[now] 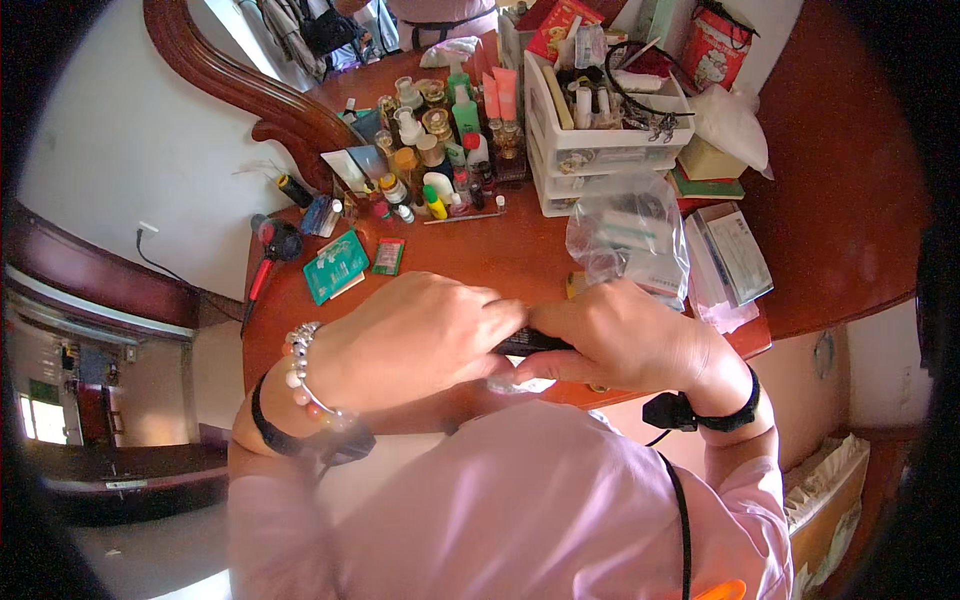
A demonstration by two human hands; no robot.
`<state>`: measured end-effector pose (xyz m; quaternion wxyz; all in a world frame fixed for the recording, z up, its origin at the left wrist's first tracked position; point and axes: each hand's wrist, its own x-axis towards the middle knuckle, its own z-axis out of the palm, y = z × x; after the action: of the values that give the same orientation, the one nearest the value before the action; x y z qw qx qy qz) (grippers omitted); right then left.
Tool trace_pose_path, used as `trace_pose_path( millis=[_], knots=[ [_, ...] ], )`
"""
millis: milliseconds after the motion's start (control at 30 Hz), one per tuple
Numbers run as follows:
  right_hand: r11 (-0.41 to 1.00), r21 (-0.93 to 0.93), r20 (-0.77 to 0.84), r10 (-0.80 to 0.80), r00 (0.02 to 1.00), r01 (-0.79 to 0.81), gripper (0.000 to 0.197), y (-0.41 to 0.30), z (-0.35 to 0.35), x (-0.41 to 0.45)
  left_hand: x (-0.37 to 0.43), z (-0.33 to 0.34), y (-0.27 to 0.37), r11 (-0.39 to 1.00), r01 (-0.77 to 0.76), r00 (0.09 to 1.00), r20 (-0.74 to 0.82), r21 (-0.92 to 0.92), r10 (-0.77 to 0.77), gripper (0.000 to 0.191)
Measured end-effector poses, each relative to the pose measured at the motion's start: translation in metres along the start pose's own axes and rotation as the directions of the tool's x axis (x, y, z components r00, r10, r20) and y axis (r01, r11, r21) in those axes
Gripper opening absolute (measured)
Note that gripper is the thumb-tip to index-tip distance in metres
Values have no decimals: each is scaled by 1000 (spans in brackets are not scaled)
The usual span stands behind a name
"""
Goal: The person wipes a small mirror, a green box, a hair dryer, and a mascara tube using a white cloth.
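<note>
Between both hands is a small black object [531, 343], mostly hidden by fingers, so its kind is unclear. My left hand [427, 330] grips its left end, and a beaded bracelet [300, 367] circles that wrist. At the other end, my right hand [615, 337] pinches it between thumb and fingers. Something whitish and shiny [521, 384] lies under the hands near the table's front edge. Just beyond the right hand rests a clear plastic bag [630, 225] with boxes inside. A yellow round thing [576, 285] shows partly beside that hand.
A mirrored wooden dresser top [480, 251] carries bottles [435, 142] and a white drawer organizer [559, 161]. Left are a hair dryer [277, 240], a teal packet [335, 266] and a small red-green packet [388, 256]. Boxes and papers [731, 255] lie at the right edge.
</note>
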<state>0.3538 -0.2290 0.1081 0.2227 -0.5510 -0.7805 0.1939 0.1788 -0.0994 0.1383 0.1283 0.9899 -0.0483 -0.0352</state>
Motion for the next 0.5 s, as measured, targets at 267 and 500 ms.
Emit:
trace_pose_path(
  millis=[267, 500],
  knots=[
    [977, -150, -85, -165, 983, 151, 43, -10, 7, -11, -13, -6, 11, 1000, 1, 998, 63, 5, -2, 35],
    [968, -154, -58, -211, 976, 200, 39, -21, -2, -18, -18, -7, 20, 999, -49, 998, 38, 18, 48, 34]
  ],
)
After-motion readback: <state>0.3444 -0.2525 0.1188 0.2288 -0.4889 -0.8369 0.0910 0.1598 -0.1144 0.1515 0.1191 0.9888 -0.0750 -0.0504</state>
